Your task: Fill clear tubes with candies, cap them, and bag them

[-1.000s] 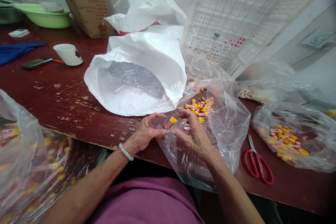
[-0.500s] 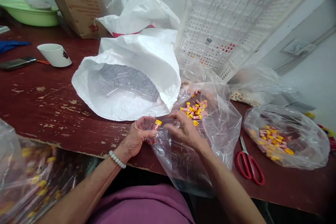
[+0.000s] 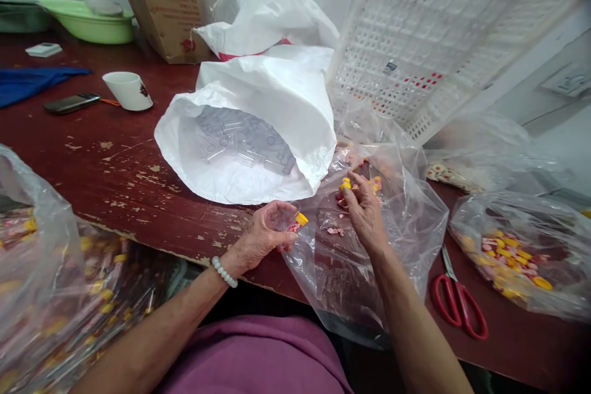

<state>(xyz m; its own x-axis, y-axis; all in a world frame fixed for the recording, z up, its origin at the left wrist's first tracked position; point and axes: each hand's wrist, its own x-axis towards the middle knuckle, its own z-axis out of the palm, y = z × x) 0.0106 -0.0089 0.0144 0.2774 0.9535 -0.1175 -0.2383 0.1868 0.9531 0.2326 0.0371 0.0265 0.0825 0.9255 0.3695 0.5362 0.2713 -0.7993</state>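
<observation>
My left hand [image 3: 265,234], with a pale bead bracelet at the wrist, is closed round a clear tube and a small yellow-capped vial [image 3: 298,221]. My right hand [image 3: 367,212] reaches over a clear plastic bag [image 3: 401,228], its thumb and fingers at a yellow cap [image 3: 346,183] beside the pile of small yellow-and-pink vials [image 3: 376,184]. Whether it grips that cap firmly is hard to tell. Behind my left hand, an open white sack [image 3: 272,89] holds many clear tubes [image 3: 249,141].
Red-handled scissors [image 3: 459,305] lie right of my right arm, near another bag of vials [image 3: 512,258]. A white basket [image 3: 415,31] leans behind. At left are a cup [image 3: 127,91], a phone [image 3: 71,103] and a large bag of filled tubes [image 3: 50,246].
My right hand has moved away from my left hand to the vial pile. The left still holds the tube and vial. The whole view has shifted, with things appearing further right.
</observation>
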